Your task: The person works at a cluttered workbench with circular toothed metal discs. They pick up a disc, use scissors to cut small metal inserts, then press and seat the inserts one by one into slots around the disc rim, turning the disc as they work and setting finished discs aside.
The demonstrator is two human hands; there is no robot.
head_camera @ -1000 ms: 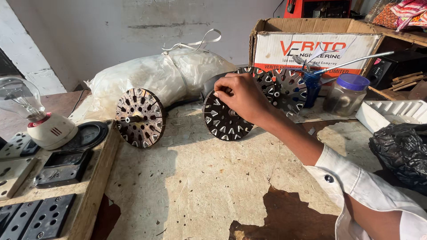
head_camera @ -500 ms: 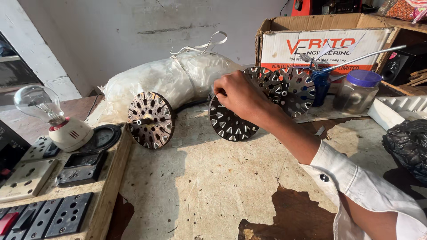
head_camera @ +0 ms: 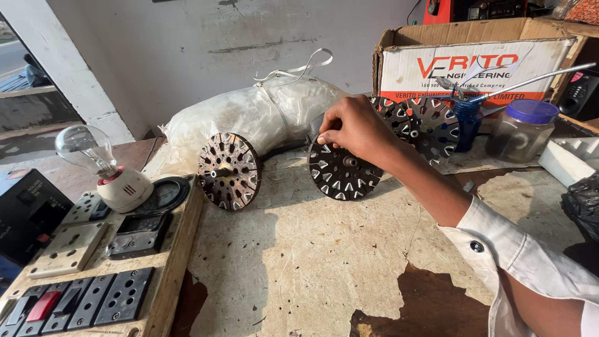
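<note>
My right hand (head_camera: 357,129) reaches across the worn table (head_camera: 324,249) and grips the top edge of a dark round slotted metal disc (head_camera: 343,175) that stands on its rim. A second disc of the same kind (head_camera: 228,170), with a short shaft at its centre, stands upright to the left, apart from the hand. Two more such discs (head_camera: 424,122) lean behind my wrist against a cardboard box (head_camera: 474,56). A tied white plastic bundle (head_camera: 249,115) lies behind the discs. My left hand is out of view.
A wooden switchboard (head_camera: 93,262) with sockets, a dial and a clear bulb (head_camera: 84,150) in a white holder sits at the left. A blue oil can (head_camera: 467,122), a lidded plastic jar (head_camera: 523,128), a white tray (head_camera: 571,159) and a black bag (head_camera: 583,206) stand at right.
The view has shifted left and closer, so more of the switchboard shows. My right hand stays on the disc's top edge; the discs have not visibly moved on the table.
</note>
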